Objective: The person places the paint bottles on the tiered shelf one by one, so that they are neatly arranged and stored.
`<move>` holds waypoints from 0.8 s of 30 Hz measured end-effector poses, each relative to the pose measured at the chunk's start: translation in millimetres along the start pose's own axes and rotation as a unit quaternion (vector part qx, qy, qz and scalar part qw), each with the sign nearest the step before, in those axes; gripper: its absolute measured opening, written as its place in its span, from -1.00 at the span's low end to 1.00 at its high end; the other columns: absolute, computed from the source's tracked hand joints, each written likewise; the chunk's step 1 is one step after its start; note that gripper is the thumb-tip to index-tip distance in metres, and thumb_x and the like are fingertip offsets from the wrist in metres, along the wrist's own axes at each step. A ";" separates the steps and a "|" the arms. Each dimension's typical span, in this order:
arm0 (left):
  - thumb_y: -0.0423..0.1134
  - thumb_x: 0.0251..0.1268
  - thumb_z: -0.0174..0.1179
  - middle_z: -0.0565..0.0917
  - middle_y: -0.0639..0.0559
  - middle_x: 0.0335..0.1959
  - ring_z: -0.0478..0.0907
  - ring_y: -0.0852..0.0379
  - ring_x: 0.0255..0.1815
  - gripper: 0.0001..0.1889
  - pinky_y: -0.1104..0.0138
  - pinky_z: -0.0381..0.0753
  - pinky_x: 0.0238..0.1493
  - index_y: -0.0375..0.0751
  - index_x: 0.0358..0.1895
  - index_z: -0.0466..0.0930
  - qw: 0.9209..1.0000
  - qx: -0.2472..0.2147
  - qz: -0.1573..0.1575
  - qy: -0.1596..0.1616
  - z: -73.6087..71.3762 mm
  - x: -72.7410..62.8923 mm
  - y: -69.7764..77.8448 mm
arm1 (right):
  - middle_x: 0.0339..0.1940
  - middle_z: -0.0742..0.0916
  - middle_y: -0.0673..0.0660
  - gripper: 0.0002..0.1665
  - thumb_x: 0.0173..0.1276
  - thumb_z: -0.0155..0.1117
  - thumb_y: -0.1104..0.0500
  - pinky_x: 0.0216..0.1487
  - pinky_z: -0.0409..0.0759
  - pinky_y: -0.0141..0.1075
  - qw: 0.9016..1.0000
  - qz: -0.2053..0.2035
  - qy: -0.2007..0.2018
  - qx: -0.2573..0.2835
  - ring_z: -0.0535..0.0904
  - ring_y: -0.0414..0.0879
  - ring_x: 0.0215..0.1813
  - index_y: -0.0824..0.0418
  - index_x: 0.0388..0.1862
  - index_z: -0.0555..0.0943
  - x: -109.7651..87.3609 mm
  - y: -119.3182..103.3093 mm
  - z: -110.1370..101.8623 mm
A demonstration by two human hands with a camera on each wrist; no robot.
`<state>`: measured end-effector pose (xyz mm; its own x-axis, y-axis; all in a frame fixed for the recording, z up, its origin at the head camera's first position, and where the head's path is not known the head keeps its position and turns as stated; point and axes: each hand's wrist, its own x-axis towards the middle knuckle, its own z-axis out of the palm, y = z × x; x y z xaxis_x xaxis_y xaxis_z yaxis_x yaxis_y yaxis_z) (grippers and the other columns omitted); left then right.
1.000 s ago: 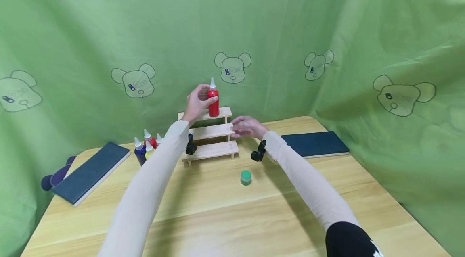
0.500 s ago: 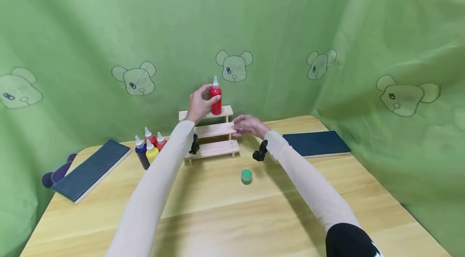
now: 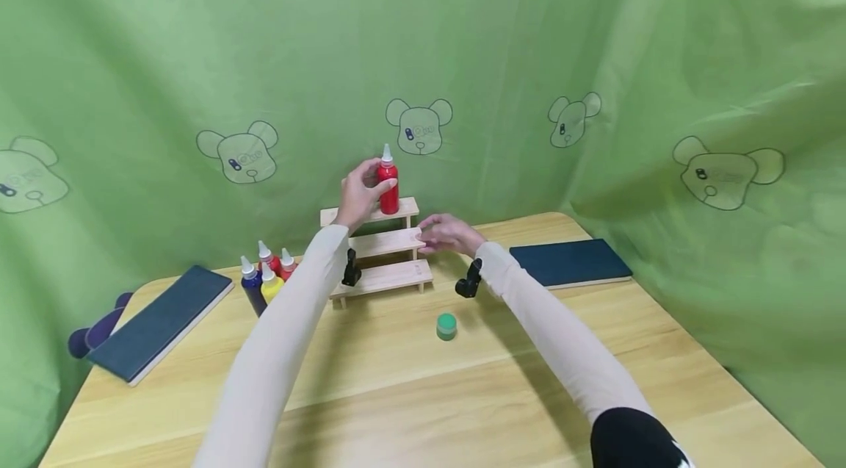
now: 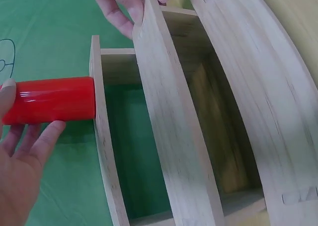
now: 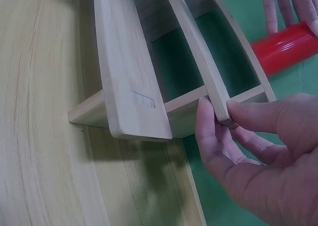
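Note:
A red squeeze bottle (image 3: pixel 389 192) with a white pointed cap stands upright on the top step of a three-tier wooden stand (image 3: pixel 390 276). My left hand (image 3: pixel 359 196) holds this bottle from the left, thumb in front and fingers behind. In the left wrist view the base of the red bottle (image 4: pixel 54 99) meets the top board. My right hand (image 3: pixel 449 233) pinches the right end of the middle step; the right wrist view shows thumb and fingers of the right hand (image 5: pixel 268 151) on either side of that board (image 5: pixel 201 52).
Left of the stand are a blue bottle (image 3: pixel 252 287), a yellow bottle (image 3: pixel 271 284) and two red ones, partly behind the left sleeve. A green-lidded jar (image 3: pixel 446 326) sits in front. Dark blue books lie left (image 3: pixel 161 323) and right (image 3: pixel 570 262). A green curtain (image 3: pixel 463 27) hangs behind.
The head view has shifted slightly. Both hands keep their places, the left on the red bottle and the right on the middle step.

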<state>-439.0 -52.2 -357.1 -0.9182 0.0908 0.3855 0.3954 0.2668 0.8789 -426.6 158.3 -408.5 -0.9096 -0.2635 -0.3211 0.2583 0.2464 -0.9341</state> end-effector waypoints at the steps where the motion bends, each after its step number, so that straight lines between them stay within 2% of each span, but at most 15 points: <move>1: -0.31 0.40 0.38 0.63 -0.23 0.33 0.62 -0.19 0.28 -0.42 0.00 0.59 0.39 -0.19 0.45 0.47 1.000 0.002 -0.001 -0.004 -1.2 -0.2 0.7 | -0.11 0.56 0.23 -0.43 0.48 0.14 0.52 -0.14 0.78 -0.40 1.000 0.001 0.000 0.004 0.64 -0.09 -0.30 0.52 0.43 0.31 0.5 0.2 0.0; 6: -0.27 0.37 0.43 0.57 -0.23 0.39 0.57 -0.21 0.34 -0.32 -0.05 0.60 0.37 -0.09 0.51 0.38 1.000 0.016 -0.002 -0.026 -19.3 -4.3 9.0 | -0.13 0.58 0.23 -0.45 0.48 0.16 0.52 -0.07 0.80 -0.34 1.000 0.001 -0.003 0.011 0.65 -0.08 -0.31 0.50 0.41 0.34 1.1 0.3 2.4; 11: -0.26 0.40 0.40 0.53 -0.25 0.42 0.51 -0.24 0.40 -0.35 -0.05 0.59 0.38 -0.17 0.50 0.39 0.999 0.021 -0.006 -0.033 -48.5 -10.9 22.0 | -0.15 0.59 0.22 -0.47 0.50 0.13 0.51 0.10 0.78 -0.24 1.000 -0.004 -0.011 0.000 0.64 -0.10 -0.32 0.50 0.41 0.32 -1.7 -2.8 0.0; 14: -0.28 0.46 0.33 0.58 -0.25 0.37 0.53 -0.22 0.37 -0.47 -0.05 0.58 0.39 -0.25 0.43 0.46 0.998 0.044 0.011 -0.054 -68.5 -16.1 25.4 | -0.15 0.59 0.22 -0.45 0.50 0.13 0.52 0.03 0.79 -0.29 1.000 -0.006 -0.013 0.007 0.64 -0.10 -0.32 0.51 0.42 0.31 -1.9 -4.4 -1.4; 17: -0.30 0.53 0.25 0.67 -0.24 0.26 0.61 -0.20 0.27 -0.63 0.00 0.62 0.35 -0.29 0.31 0.58 0.994 0.078 0.047 -0.066 -89.0 -23.6 25.8 | -0.15 0.59 0.22 -0.42 0.50 0.12 0.53 -0.08 0.79 -0.35 1.000 -0.006 -0.018 0.023 0.65 -0.10 -0.30 0.52 0.45 0.29 -1.6 -5.2 -1.3; 20: -0.29 0.58 0.19 0.74 -0.24 0.13 0.67 -0.21 0.15 -0.71 0.18 0.68 0.25 -0.29 0.23 0.65 0.990 0.103 0.081 -0.052 -111.4 -33.6 26.9 | -0.16 0.59 0.22 -0.40 0.50 0.12 0.53 -0.12 0.78 -0.38 0.999 -0.004 -0.020 0.031 0.65 -0.09 -0.30 0.48 0.48 0.27 -1.5 -4.9 -2.2; 24: -0.25 0.62 0.14 0.76 -0.26 0.06 0.72 -0.12 0.04 -0.71 0.50 0.68 0.09 -0.27 0.22 0.65 0.987 0.123 0.103 -0.006 -149.1 -49.0 33.1 | -0.20 0.62 0.19 -0.42 0.50 0.15 0.50 -0.18 0.77 -0.40 0.999 0.001 -0.015 0.037 0.65 -0.10 -0.33 0.42 0.45 0.32 -0.7 -3.4 -5.0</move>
<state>-377.5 -190.9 -305.0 -0.8194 0.1784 0.5448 0.5581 0.4655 0.6869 -428.5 162.3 -404.4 -0.8992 -0.2915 -0.3263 0.2845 0.1771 -0.9422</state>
